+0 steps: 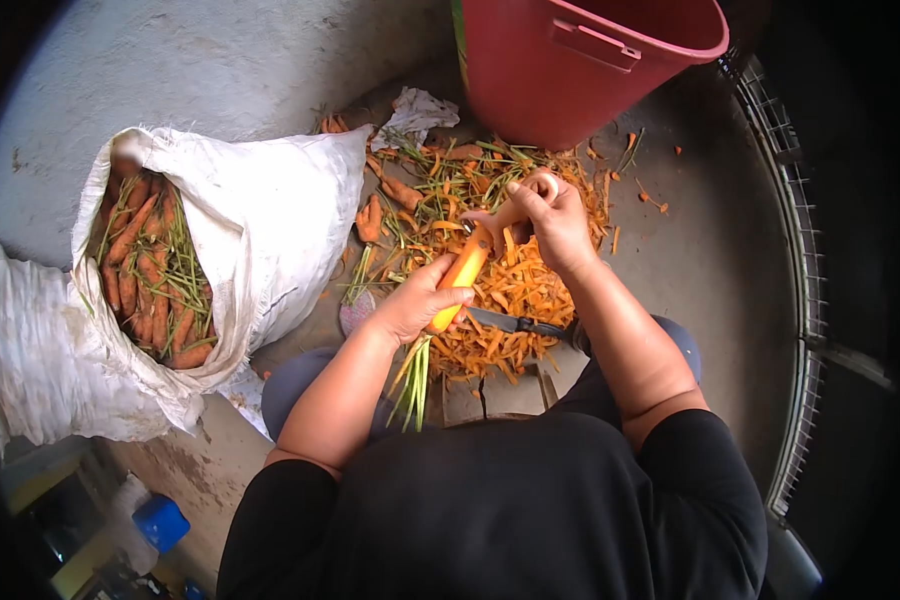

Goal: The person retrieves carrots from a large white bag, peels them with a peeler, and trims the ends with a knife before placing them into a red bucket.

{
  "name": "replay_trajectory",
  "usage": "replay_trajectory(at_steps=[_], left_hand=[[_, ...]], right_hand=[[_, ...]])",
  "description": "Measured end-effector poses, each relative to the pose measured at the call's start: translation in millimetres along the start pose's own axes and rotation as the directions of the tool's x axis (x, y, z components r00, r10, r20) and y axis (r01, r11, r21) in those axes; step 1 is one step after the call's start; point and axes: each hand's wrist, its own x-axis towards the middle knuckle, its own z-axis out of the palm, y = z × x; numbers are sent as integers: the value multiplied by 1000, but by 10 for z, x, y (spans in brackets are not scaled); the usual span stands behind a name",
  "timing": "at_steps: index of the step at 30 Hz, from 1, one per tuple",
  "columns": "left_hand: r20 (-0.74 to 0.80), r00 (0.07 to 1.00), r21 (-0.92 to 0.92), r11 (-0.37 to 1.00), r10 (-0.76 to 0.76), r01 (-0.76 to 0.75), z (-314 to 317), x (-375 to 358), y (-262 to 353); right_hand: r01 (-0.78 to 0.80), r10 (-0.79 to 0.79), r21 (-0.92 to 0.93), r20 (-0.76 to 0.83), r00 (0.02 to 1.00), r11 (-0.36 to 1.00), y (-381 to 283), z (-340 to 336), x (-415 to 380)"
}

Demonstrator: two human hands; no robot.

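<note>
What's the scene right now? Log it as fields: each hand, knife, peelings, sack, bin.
left hand: holds carrot, its stems toward the body
right hand: holds peeler at the carrot's far end
knife: near the left hand
peelings: heaped beyond the knees
sack: open, to the left, with more carrots inside
bin: red, beyond the peelings

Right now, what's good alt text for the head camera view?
A person's left hand holds a partly peeled carrot while the right hand holds a peeler near its tip, above orange peelings; a white sack of carrots sits left, a red bin ahead.
</note>
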Motion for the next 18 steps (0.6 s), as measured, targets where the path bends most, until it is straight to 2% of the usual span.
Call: replay_trajectory(at_steps=[1, 5, 8, 10, 12, 14, 16, 17, 18], left_hand=[[-5, 1000, -18, 1000, -11, 11, 10, 11, -7], [-7, 1000, -49, 999, -7, 6, 35, 9, 36], [6, 1000, -19, 999, -29, 29, 53, 33, 38], [14, 1000, 17, 1000, -17, 17, 69, 49, 7], [19, 999, 21, 999, -42, 42, 55, 62, -28], [22, 998, 9, 998, -57, 57, 67, 62, -43], [22, 998, -17, 998, -61, 61, 93, 55, -52], [14, 998, -45, 997, -59, 60, 93, 52, -47], [6, 998, -74, 996, -57, 57, 78, 51, -28]], right_hand=[[18, -19, -85, -4, 1000, 996, -36, -1, 4], [53, -63, -151, -63, 996, 987, -115, -177, 146], [-87, 80, -166, -51, 996, 982, -122, -313, 194], [-145, 129, -339, -69, 989, 929, -150, -299, 174], [33, -103, -692, -61, 993, 722, -75, -216, 127], [-12, -123, -783, -112, 986, 622, -126, -157, 80], [-68, -243, -850, -225, 944, 522, -85, -258, 157], [-77, -277, -774, -316, 908, 629, -107, -334, 188], [-57, -363, -751, -382, 850, 658, -127, -379, 216]])
